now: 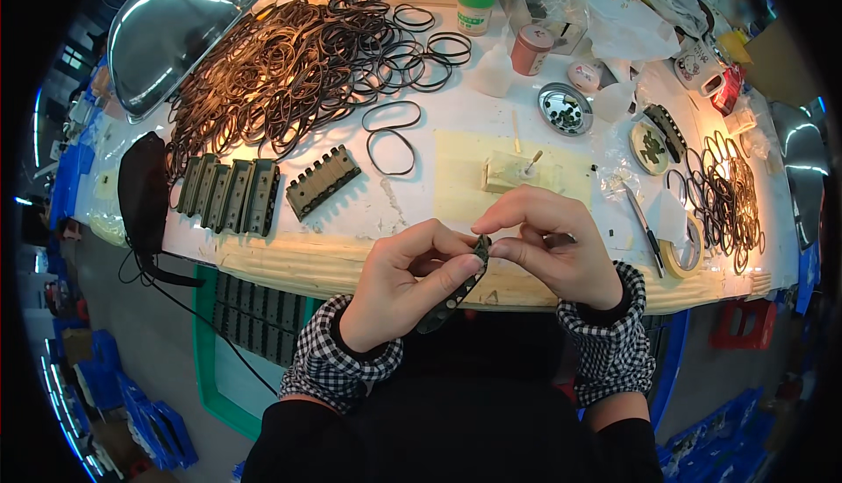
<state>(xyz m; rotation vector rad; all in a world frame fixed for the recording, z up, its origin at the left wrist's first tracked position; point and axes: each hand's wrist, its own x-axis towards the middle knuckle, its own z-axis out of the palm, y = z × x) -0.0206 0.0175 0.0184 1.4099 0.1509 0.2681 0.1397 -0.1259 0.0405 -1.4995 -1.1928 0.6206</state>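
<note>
At the near edge of the table, over its ribbed wooden front (272, 261), a dark green rail piece (436, 314) is held up on a slant. Left hand (399, 279): thumb and fingers clamped on the piece. Right hand (561, 246): thumb and forefinger at the piece's upper end; whether they pinch it or only touch it cannot be told. Both wrists wear checked cuffs. Below table level, to the left, a green tray (206, 351) holds rows of dark notched parts. On the tabletop, right side: a roll of tape (674, 265) and, just beside it, a slender pointed tool (645, 230). Left side: a notched olive rail (323, 183), upright channel parts (230, 195) beside it. Beyond the hands, a pale block (504, 176) stands on a yellow sheet. Farther back: a round metal dish (564, 88) of small dark pieces, a large heap of dark bands (289, 71) and a green-lidded jar (474, 14).
</note>
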